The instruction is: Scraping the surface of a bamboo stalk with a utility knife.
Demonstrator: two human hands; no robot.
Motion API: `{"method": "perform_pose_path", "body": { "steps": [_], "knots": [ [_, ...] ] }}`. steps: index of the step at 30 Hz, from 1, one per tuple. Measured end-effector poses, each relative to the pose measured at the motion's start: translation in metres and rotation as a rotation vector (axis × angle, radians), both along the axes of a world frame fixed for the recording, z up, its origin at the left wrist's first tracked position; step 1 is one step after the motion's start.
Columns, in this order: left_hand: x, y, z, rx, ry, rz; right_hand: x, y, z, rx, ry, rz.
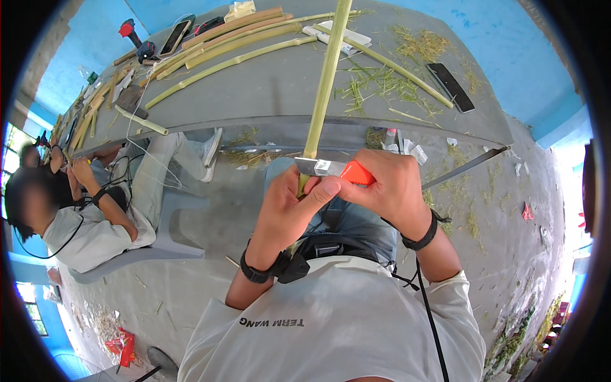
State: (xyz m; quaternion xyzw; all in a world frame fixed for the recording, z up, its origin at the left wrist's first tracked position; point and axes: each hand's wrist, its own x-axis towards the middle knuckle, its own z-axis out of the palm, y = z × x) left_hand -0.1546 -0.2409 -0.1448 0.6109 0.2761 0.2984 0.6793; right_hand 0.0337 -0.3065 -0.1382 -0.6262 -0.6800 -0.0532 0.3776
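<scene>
A long pale-green bamboo stick slants up from my hands and passes over the table's near edge. My left hand is closed around its lower end. In my right hand is a knife with an orange-red handle, gripped in closed fingers. Its broad metal blade lies crosswise against the stick, just above my left fingers. The thumb of my left hand reaches across under the blade, close to the right hand. Part of the stick below the blade is hidden by my left hand.
On the grey table lie several bamboo sticks, green shavings, a dark phone, another phone and a red-and-black tool. A co-worker sits at my left on a grey chair. Scraps litter the floor.
</scene>
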Motion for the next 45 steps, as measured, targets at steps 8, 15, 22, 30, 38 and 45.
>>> {"method": "perform_pose_path", "body": {
  "steps": [8,15,22,30,38,45],
  "knots": [
    [0.012,-0.007,-0.011,0.123,0.13,0.203,-0.003,0.003,0.002,0.139,-0.055,-0.179],
    [0.008,0.004,-0.016,-0.016,-0.14,0.104,0.006,0.0,0.008,0.067,0.236,-0.243],
    [0.007,0.021,-0.003,-0.193,-0.667,-0.024,0.009,-0.02,-0.003,-0.182,0.566,-0.124],
    [0.006,0.023,-0.003,-0.247,-0.796,-0.046,0.033,-0.056,-0.024,-0.533,0.982,0.03],
    [0.009,0.024,-0.008,-0.186,-0.898,-0.071,0.028,-0.079,-0.03,-0.538,0.953,0.269],
    [0.003,0.016,-0.006,-0.136,-0.857,-0.031,0.028,-0.086,-0.026,-0.517,1.213,0.283]
  ]
}}
